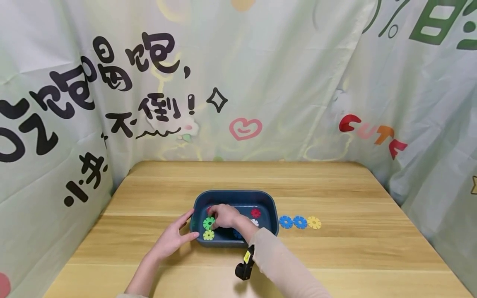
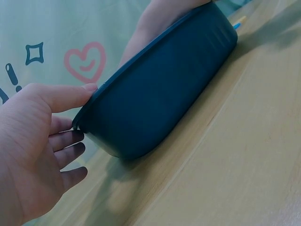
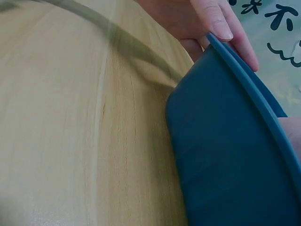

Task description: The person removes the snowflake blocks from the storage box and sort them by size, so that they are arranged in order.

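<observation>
A dark blue plastic basin point(image 1: 238, 243) stands on the table. My left hand point(image 1: 172, 240) touches its left end from outside, thumb and fingers extended; the left wrist view shows the thumb on the rim. My right hand point(image 1: 225, 216) reaches inside, its thumb and index finger pinching a green snowflake disc point(image 1: 208, 223). Just below that is a yellow-green snowflake disc point(image 1: 208, 235). A red disc point(image 1: 255, 213), a white disc point(image 1: 254, 222) and a partly covered blue disc point(image 1: 237, 234) lie farther right in the basin. Another red piece shows partly behind the right fingers.
Right of the basin, two blue discs point(image 1: 292, 222) and a yellow disc point(image 1: 314, 222) lie in a row on the wooden table point(image 1: 335, 256). A black wrist camera point(image 1: 244, 265) hangs below the right sleeve. Printed curtains point(image 1: 283, 82) surround the table's back and sides.
</observation>
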A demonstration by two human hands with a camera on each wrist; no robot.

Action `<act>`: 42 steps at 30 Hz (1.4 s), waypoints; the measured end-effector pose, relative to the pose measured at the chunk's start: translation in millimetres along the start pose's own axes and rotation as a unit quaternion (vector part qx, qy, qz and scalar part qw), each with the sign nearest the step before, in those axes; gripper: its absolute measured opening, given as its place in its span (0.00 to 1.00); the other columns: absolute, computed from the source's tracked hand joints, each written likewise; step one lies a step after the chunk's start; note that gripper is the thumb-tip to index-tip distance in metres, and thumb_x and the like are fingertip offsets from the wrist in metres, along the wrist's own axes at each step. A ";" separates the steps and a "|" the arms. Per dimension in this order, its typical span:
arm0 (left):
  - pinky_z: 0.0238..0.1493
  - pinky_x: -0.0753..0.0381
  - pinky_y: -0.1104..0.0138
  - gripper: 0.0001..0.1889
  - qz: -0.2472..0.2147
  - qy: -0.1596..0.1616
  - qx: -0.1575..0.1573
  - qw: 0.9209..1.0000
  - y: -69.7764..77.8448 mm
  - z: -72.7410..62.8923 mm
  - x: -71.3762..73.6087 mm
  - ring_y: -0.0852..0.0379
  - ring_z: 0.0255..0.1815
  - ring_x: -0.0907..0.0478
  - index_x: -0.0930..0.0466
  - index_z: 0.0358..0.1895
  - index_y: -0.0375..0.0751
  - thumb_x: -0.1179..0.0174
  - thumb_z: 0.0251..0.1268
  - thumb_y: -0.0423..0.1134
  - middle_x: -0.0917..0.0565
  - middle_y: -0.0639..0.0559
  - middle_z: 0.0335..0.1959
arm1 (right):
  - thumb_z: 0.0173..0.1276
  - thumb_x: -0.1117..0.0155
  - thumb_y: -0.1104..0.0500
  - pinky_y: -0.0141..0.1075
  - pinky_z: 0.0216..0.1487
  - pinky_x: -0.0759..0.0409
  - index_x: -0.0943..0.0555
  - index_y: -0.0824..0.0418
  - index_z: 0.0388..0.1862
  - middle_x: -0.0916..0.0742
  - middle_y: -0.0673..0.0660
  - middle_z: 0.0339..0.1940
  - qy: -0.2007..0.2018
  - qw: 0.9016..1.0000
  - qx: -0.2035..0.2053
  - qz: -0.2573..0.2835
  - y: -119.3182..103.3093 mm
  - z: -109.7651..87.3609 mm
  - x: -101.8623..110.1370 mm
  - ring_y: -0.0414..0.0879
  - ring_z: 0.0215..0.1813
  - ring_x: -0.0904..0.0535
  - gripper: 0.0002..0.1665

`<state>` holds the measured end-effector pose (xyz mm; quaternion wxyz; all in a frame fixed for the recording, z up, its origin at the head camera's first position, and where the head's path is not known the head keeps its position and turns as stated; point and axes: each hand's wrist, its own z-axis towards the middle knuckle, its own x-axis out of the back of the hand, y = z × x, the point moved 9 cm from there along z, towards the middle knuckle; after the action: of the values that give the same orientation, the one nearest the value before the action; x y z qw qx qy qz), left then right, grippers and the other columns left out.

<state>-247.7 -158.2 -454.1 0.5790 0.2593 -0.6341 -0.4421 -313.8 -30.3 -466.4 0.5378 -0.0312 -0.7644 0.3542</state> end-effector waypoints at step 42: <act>0.64 0.41 0.47 0.37 -0.001 -0.003 -0.001 1.000 -0.7 1.3 -0.9 0.36 0.68 0.44 0.42 0.69 0.35 0.36 0.57 0.40 0.41 0.34 0.69 | 0.59 0.40 0.72 0.32 0.27 0.20 0.23 0.65 0.34 0.20 0.52 0.22 0.018 0.984 0.070 0.160 7.7 -23.0 30.7 0.42 0.24 0.22 0.05</act>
<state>-248.9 -157.4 -455.1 0.5772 0.2579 -0.6348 -0.4443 -309.8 0.3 -442.4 0.4887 -0.1213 -0.7130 0.4879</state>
